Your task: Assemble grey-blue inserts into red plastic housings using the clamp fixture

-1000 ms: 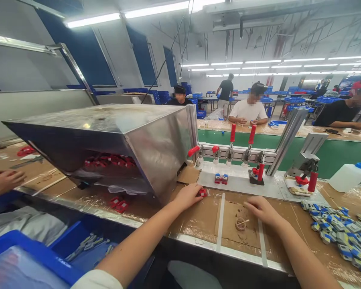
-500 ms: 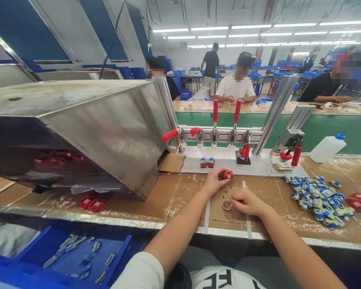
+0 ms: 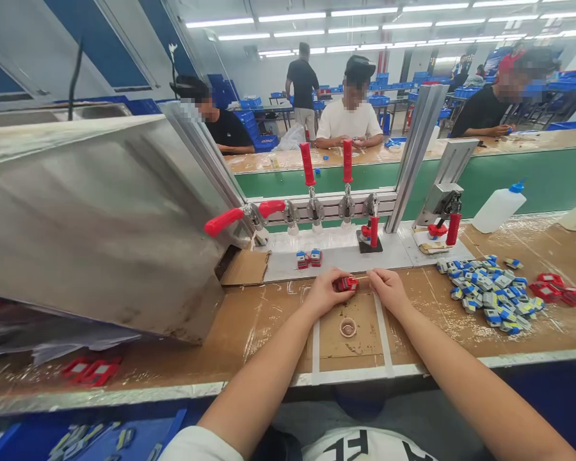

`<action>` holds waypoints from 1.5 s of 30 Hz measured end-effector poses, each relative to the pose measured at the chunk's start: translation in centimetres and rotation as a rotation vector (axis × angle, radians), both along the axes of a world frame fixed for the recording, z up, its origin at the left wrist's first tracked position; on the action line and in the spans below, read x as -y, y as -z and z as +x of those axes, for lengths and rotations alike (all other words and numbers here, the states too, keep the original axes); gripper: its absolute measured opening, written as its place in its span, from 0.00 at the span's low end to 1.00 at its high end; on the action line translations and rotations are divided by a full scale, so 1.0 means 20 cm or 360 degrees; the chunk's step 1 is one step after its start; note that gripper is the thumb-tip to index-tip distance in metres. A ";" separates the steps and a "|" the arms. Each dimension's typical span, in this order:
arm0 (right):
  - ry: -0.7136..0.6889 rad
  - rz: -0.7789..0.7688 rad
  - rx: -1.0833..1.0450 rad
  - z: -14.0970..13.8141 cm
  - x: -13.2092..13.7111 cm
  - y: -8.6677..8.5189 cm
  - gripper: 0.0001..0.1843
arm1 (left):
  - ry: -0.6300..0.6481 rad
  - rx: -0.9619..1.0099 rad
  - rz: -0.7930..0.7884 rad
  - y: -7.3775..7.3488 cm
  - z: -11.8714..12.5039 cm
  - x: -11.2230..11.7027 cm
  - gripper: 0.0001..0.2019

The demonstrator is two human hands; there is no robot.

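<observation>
My left hand [image 3: 327,291] is closed around a small red plastic housing [image 3: 348,283], held just above the cardboard mat. Pinched in my right hand [image 3: 386,288] is a thin pale stick [image 3: 363,277], its tip pointing at the housing's right side; whether it touches inside I cannot tell. Below both hands, a small round cup [image 3: 348,328] with brownish contents stands on the cardboard mat [image 3: 329,358]. Two red pieces with blue-and-grey inserts [image 3: 309,258] sit on the white board beyond my left hand.
Toggle clamps with red handles [image 3: 312,186] line a metal frame. A heap of blue-and-grey parts [image 3: 492,294], red housings [image 3: 559,289] and a white bottle [image 3: 499,208] lie right. A large metal box [image 3: 125,237] stands left, above a blue bin [image 3: 139,435]. Co-workers sit opposite.
My right hand has moved from the cup up to the red housing, bringing the stick to it. My left hand still holds the housing. The view has shifted rightward.
</observation>
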State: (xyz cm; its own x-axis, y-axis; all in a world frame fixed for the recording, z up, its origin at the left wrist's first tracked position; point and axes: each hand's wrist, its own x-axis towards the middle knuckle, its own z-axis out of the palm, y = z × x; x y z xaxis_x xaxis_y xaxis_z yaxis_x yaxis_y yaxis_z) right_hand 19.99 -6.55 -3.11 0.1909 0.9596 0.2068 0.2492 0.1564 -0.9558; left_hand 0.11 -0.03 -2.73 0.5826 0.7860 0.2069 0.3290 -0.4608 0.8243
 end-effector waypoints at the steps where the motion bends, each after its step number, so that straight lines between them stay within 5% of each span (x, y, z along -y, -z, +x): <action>1: -0.0011 -0.0012 0.0010 0.00 0.00 0.00 0.27 | 0.0001 -0.0007 0.0008 0.00 0.00 0.00 0.16; 12: -0.0097 -0.0018 0.0045 -0.01 -0.01 0.02 0.28 | -0.0015 -0.0059 0.0015 0.01 0.00 0.01 0.16; 22: 0.0160 0.0131 0.0365 0.00 0.01 0.00 0.25 | -0.0044 -0.0020 0.0010 0.02 0.00 0.00 0.16; 31: 0.0152 0.0219 0.0501 -0.01 0.04 -0.04 0.25 | -0.0056 -0.0001 0.0036 -0.02 0.00 0.02 0.14; 33: 0.0035 0.0225 0.0460 -0.01 0.06 -0.06 0.25 | -0.0049 0.0007 0.0018 -0.03 0.00 0.02 0.15; 39: -0.0984 0.0236 0.0522 -0.04 0.13 -0.07 0.23 | -0.0006 0.0079 -0.0041 -0.02 -0.01 0.01 0.16; 45: -0.1136 0.0229 0.0647 -0.08 0.13 -0.06 0.22 | 0.0006 0.0116 -0.0085 0.01 0.00 0.00 0.16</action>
